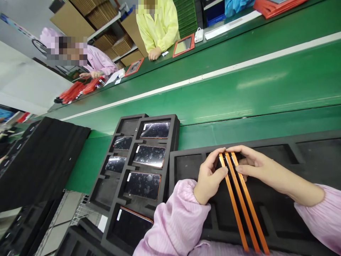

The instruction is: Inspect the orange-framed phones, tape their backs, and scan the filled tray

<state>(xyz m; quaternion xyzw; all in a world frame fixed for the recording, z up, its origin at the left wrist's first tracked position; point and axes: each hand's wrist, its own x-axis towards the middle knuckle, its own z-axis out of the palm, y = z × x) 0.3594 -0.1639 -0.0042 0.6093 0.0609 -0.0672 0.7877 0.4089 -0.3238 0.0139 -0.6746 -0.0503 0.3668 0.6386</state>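
Observation:
Three phones with orange edges stand on their sides, close together, above a black foam tray. My left hand is closed on their left side, near the far end, with the thumb against the leftmost one. From the right, my right hand grips the same far end, its fingers curled over the top. The lower part of the bundle reaches toward my body. To the left, another foam tray holds several phones lying face up in its compartments, screens speckled under film.
Beneath that tray lies another foam tray. A tall black stack stands at far left. Across the green conveyor, a person in yellow and a person in pink sit near red pouches.

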